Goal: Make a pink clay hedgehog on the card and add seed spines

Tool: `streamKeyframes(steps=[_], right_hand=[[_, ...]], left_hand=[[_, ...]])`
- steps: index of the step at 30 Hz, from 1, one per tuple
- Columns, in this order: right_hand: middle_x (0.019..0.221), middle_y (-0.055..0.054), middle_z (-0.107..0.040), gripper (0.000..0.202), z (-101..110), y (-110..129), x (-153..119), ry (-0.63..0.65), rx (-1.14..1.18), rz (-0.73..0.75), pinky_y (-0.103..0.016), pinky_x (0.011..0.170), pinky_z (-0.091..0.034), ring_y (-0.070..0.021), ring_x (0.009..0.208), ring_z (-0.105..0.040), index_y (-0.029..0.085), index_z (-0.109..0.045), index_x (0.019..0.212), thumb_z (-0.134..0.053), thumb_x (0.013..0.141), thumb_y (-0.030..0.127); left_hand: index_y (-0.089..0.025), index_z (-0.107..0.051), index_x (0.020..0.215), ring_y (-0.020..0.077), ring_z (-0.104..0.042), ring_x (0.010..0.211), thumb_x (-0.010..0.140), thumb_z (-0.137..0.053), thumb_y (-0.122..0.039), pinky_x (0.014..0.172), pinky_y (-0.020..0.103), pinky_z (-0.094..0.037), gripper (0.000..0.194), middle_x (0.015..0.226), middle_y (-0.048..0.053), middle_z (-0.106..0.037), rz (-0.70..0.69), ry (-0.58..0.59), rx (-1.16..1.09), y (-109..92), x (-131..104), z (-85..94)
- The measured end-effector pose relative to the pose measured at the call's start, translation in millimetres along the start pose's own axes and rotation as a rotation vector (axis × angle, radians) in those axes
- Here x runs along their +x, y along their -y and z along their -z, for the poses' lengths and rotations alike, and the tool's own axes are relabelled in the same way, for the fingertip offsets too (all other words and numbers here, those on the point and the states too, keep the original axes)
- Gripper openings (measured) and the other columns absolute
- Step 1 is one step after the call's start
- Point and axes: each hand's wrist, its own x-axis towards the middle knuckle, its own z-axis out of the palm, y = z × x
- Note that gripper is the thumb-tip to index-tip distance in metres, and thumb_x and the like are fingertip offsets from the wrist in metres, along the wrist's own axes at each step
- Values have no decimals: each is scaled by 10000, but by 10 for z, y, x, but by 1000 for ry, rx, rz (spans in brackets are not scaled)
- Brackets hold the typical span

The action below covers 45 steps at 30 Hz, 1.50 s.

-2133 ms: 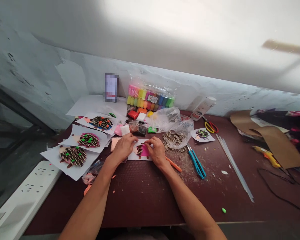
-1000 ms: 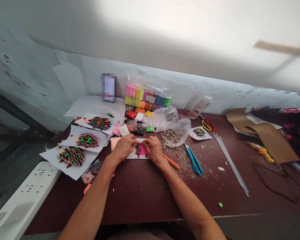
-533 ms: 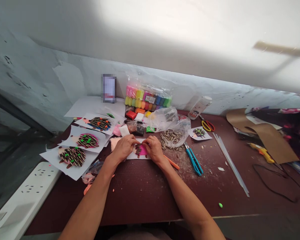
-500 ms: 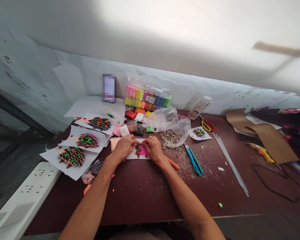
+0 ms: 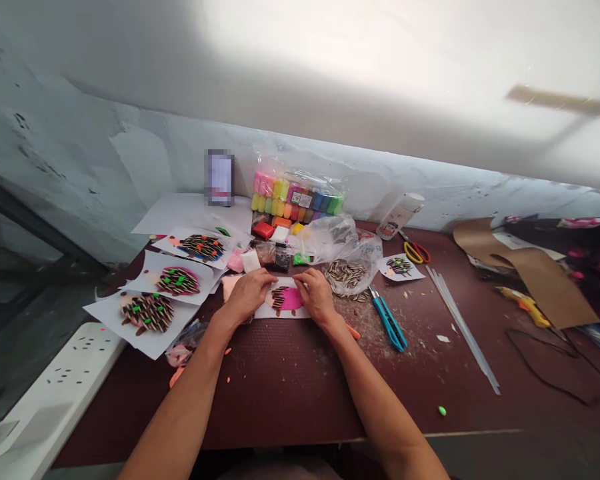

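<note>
A white paper card (image 5: 267, 311) lies on the table between my hands. On it is a hedgehog of bright pink clay (image 5: 293, 299), its left part covered with rows of striped sunflower seeds (image 5: 279, 298). My left hand (image 5: 249, 293) is closed at the card's upper left, fingertips on the card. My right hand (image 5: 317, 297) is over the card's right side with thumb and fingers pinched; whatever they hold is too small to make out. Just beyond the right hand a heap of loose sunflower seeds (image 5: 344, 275) lies partly under a clear plastic bag (image 5: 365, 257).
Seed-covered hedgehog cards (image 5: 147, 312) are stacked at left, by a white power strip (image 5: 75, 373). Packs of coloured clay (image 5: 297, 197) stand behind. To the right lie a blue utility knife (image 5: 390, 325), scissors (image 5: 417, 252), glue sticks (image 5: 465, 333) and a yellow glue gun (image 5: 525, 307).
My right hand has moved a little right, away from the seed rows, uncovering more pink clay. My left hand has stayed nearly in place. The view has shifted slightly.
</note>
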Motion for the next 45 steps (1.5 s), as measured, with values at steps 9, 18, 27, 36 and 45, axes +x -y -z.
streamKeyframes(steps=[9,18,27,36,45], right_hand=[[866,-99,-667,213,246,-367,-15,-149,-324,-210,-319,745,-395,-225,849,-559,206,-770,910,-565,910,148],[940,-112,-659,232,327,-352,10,-113,-407,-204,-328,779,-372,-233,887,-531,197,-768,988,-538,960,198],[1022,-114,-662,249,316,-189,121,85,-546,-336,-308,824,-356,-228,983,-528,186,-765,1050,-535,976,245],[1034,-143,-674,252,321,-235,116,-8,-517,-314,-320,820,-372,-241,961,-547,133,-723,1001,-478,986,192],[880,-41,-698,182,261,21,27,-18,133,-99,-259,751,-438,-166,777,-602,181,-698,952,-519,929,207]], left_hand=[[-168,-755,1017,196,-642,929,897,-485,-116,855,317,-517,300,990,84,-685,10,-36,3,9,1,-27],[-159,-743,1038,246,-598,1063,833,-518,-58,961,391,-494,320,1100,109,-667,-27,-71,94,42,20,-41],[-189,-748,1006,238,-600,1013,835,-515,-65,928,389,-501,314,1045,86,-686,-51,-63,92,85,23,-51],[-165,-754,1018,246,-593,1006,850,-516,-54,909,392,-497,311,1054,102,-689,-60,-54,131,45,22,-42],[-169,-756,1001,235,-593,973,857,-539,-56,892,379,-496,284,1032,92,-690,-71,-69,134,75,28,-60]])
